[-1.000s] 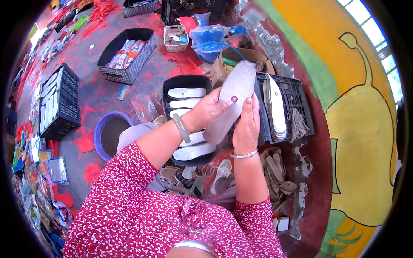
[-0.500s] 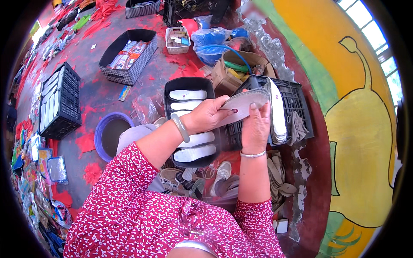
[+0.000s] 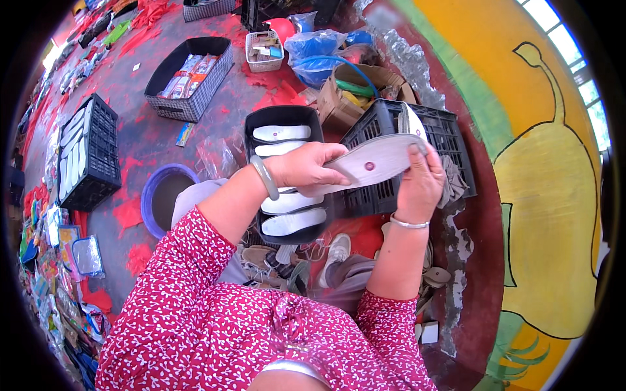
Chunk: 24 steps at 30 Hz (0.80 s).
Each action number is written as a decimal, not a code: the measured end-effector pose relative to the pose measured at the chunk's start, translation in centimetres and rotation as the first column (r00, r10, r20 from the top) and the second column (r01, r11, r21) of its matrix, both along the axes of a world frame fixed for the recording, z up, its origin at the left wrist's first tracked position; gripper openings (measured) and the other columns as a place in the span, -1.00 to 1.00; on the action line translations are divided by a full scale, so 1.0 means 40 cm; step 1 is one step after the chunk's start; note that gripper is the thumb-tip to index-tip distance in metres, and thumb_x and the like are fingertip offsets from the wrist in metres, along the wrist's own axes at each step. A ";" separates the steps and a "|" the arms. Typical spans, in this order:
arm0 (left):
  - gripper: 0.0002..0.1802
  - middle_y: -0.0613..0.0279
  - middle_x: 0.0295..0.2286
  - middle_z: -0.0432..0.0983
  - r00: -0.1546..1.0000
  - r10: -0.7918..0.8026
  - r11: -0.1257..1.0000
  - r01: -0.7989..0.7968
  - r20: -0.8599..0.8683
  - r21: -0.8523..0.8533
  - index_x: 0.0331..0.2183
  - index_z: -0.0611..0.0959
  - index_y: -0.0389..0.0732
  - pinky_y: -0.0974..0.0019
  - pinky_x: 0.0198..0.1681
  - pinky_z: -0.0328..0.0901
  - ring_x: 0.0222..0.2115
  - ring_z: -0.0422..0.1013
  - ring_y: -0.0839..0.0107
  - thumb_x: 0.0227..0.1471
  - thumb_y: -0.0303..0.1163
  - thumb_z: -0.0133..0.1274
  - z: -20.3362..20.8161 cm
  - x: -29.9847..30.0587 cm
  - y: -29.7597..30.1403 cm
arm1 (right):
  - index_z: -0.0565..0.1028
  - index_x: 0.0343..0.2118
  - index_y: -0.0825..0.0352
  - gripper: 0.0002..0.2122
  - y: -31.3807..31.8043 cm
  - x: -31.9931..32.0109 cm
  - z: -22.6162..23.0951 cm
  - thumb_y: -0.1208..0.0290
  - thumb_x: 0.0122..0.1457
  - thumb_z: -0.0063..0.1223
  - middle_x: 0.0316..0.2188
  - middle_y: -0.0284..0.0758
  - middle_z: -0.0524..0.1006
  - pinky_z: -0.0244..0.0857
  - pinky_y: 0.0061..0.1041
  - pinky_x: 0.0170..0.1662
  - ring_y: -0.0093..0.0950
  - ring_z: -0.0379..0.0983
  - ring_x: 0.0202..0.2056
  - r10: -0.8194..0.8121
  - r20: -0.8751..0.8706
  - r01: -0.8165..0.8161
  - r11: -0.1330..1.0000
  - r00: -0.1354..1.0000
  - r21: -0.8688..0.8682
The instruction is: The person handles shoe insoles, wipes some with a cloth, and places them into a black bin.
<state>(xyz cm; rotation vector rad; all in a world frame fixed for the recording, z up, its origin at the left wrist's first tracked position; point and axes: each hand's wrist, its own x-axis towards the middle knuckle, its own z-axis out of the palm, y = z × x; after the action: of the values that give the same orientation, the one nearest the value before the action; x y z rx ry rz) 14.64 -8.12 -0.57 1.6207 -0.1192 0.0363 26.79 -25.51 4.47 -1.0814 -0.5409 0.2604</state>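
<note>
A pale insole (image 3: 385, 161) with a small dark red round mark is stretched between my two hands. My left hand (image 3: 308, 167) pinches its one end, thumb on the upper face. At the other end my right hand (image 3: 421, 179) grips the edge between thumb and fingers. Below my left hand stands a black bin (image 3: 250, 135) holding a row of white insoles (image 3: 293, 221); my hand and wrist hide part of the row. Behind the held insole, a black plastic crate (image 3: 450, 140) has more white insoles (image 3: 412, 122) standing in it, partly covered.
A purple basin (image 3: 149, 207) sits at my left. Farther left is a black crate (image 3: 107, 156) of white insoles. Beyond lie a checked fabric bin (image 3: 208, 91), a white basket (image 3: 264, 66) and a cardboard box (image 3: 334, 109). A painted wall (image 3: 548, 241) bounds the right.
My right hand has moved right and the insole now lies flatter, its marked face showing fully. My left hand has shifted slightly left and still holds its end.
</note>
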 end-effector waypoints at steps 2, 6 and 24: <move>-0.64 0.40 -0.35 0.45 0.980 -0.068 0.998 0.066 -0.187 -0.016 -0.16 0.49 -0.29 0.49 -0.22 0.26 -0.31 0.34 0.63 -0.05 -0.44 0.13 0.040 -0.017 0.026 | 0.50 -0.25 0.44 -0.83 -0.026 0.033 0.007 0.56 0.07 0.08 -0.37 -0.33 0.54 0.31 -0.65 -0.24 -0.59 0.45 -0.34 -0.033 -0.042 0.037 0.996 0.999 0.080; -0.66 0.33 -0.37 0.48 0.991 -0.029 0.961 -0.009 -0.134 -0.277 -0.20 0.53 -0.31 0.53 -0.30 0.33 -0.36 0.40 0.62 -0.09 -0.48 0.15 0.023 -0.035 0.077 | 0.48 -0.30 0.39 -0.87 -0.045 0.057 0.028 0.52 0.08 0.08 -0.35 -0.32 0.54 0.35 -0.52 -0.21 -0.51 0.48 -0.32 -0.126 -0.154 0.151 0.975 0.980 0.165; -0.53 -0.06 -0.22 0.45 0.826 0.561 0.233 -0.091 0.057 -0.968 -0.02 0.32 -0.17 0.06 -0.02 0.26 -0.17 0.41 0.14 -0.03 -0.55 -0.05 0.059 -0.056 0.147 | 0.37 -0.12 0.48 -0.74 0.095 -0.123 -0.076 0.53 0.13 -0.06 -0.28 -0.16 0.52 0.48 -0.45 -0.32 -0.31 0.53 -0.30 0.386 -0.538 -0.498 0.864 0.750 -0.074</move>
<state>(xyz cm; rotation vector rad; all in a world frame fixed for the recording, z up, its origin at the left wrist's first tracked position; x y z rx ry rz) 12.40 -2.24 1.80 0.3238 -0.0294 0.6910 21.87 -21.71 1.43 -1.0214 -0.2839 1.0241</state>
